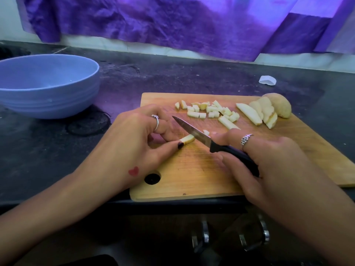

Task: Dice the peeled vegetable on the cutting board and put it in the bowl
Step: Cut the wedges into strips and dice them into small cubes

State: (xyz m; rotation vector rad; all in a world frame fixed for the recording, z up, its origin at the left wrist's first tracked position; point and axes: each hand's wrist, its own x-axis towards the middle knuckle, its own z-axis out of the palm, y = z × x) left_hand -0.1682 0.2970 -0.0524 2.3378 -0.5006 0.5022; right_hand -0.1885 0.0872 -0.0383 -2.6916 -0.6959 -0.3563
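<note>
1. The wooden cutting board [192,173] lies on the dark counter [172,77], its near edge at the counter's front edge.
2. The blue bowl [48,89] stands on the counter to the left of the board, well apart from it, with bare counter between them.
3. The left hand [134,139] pinches a pale vegetable strip [187,139] flat on the board, thumb and fingers curled on its left end.
4. The right hand [269,162] is wrapped round the black handle of a small knife [201,138]; the blade slants up and left, crossing the strip's right end.
5. Pale diced pieces [207,110] lie scattered at the board's far middle.
6. Long slices [257,112] lean beside the uncut remainder [280,106] at the far right corner.
7. A small white scrap [267,80] sits on the counter beyond the board.
</note>
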